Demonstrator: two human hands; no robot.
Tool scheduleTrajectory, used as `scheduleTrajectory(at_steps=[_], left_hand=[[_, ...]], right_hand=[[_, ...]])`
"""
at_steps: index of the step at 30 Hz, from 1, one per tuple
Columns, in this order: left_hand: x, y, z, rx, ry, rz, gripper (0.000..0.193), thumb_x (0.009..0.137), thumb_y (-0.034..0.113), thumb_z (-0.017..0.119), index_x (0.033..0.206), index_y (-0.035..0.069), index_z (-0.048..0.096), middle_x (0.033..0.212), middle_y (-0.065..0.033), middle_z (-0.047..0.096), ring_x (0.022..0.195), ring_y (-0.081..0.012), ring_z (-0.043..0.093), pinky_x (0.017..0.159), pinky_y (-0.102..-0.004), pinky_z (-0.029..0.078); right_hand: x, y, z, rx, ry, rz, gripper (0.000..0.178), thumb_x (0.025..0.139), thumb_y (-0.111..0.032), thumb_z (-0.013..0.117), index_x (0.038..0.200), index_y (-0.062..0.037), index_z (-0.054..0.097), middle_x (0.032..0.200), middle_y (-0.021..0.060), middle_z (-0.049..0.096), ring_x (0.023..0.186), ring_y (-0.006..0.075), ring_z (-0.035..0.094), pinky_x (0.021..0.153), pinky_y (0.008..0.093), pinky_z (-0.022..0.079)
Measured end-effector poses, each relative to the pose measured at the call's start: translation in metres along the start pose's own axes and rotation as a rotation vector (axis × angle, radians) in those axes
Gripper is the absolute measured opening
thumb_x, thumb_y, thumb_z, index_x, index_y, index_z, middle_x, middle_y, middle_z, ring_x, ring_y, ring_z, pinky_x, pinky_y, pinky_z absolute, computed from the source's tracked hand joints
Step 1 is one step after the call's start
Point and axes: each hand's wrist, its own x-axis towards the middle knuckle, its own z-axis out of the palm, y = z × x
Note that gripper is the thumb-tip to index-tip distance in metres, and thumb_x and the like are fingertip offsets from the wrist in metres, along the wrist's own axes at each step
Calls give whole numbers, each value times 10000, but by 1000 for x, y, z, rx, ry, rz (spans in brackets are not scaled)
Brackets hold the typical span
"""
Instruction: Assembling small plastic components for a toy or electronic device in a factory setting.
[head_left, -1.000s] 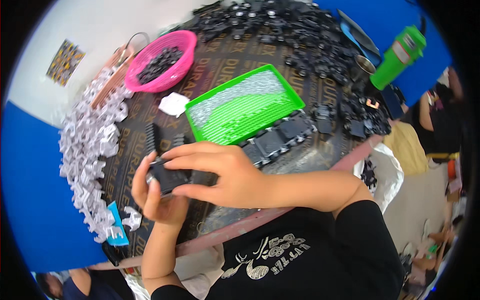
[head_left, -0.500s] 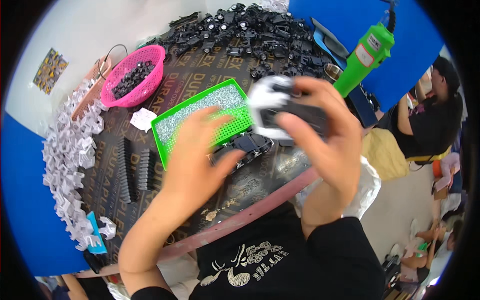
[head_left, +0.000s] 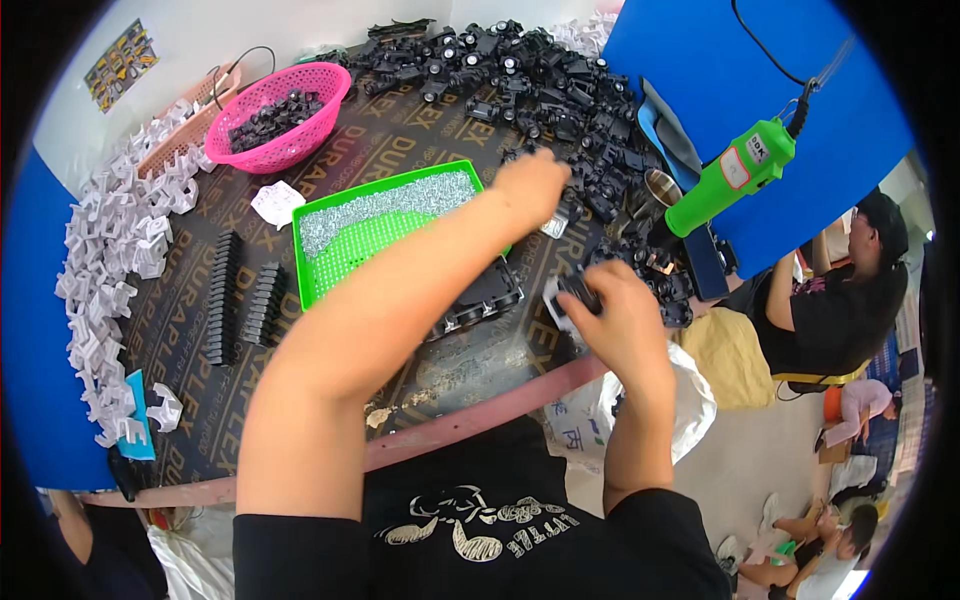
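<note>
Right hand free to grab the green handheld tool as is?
Probably not straight away: the right hand is gripping a black-and-white part. The way to the green tool looks otherwise open, with only low-lying black parts between.

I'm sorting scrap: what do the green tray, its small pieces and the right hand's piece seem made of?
The green tray looks like smooth plastic: even colour, moulded perforations. The small pieces in it are probably metal, by their silvery glints. The black-and-white piece in the right hand may be hard plastic, judging by its solid, even colours; blur leaves its finish unclear.
</note>
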Motion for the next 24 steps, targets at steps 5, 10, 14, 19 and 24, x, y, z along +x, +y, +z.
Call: scheduleTrajectory(at_steps=[5, 10, 14, 19, 24], left_hand=[[-50, -11, -98, -83, 158, 150, 396, 779, 134, 698, 1157, 46, 618, 1154, -148, 606, 1108, -325, 566, 960, -385, 457], [-179, -63, -193, -132, 238, -93, 367, 828, 142, 699, 1182, 70, 630, 1185, -47, 632, 1064, -176, 587, 921, -321, 462], [-271, -114, -245, -331, 364, -465, 344, 872, 180, 669, 1193, 62, 631, 1188, -50, 641, 1013, -155, 604, 888, -298, 450], [-380, -180, -273, -290, 549, -741, 347, 895, 189, 643, 1216, 59, 622, 1196, -59, 637, 1062, -152, 587, 912, -298, 438], [-459, -253, -281, -141, 490, -941, 395, 843, 105, 619, 1232, 42, 598, 1222, -116, 625, 1142, -225, 573, 955, -346, 447]], right_hand=[[29, 6, 41, -140, 75, -5, 238, 847, -220, 673, 860, 12, 623, 941, 180, 603, 842, 378, 607, 724, 444, 482], [24, -22, 45, -114, -30, -109, 282, 914, -268, 595, 877, 11, 622, 950, 192, 607, 867, 401, 600, 748, 447, 479], [29, -35, 24, -110, -180, -207, 258, 917, -257, 582, 908, -8, 648, 881, 225, 619, 821, 423, 605, 730, 475, 488], [44, -69, 6, -255, -421, -52, 258, 856, -207, 645, 1011, -2, 669, 1060, 262, 629, 935, 415, 617, 810, 461, 489], [49, -118, 31, -334, -44, -295, 322, 794, -193, 715, 1046, -4, 650, 1130, 235, 629, 1025, 396, 601, 874, 439, 480]])
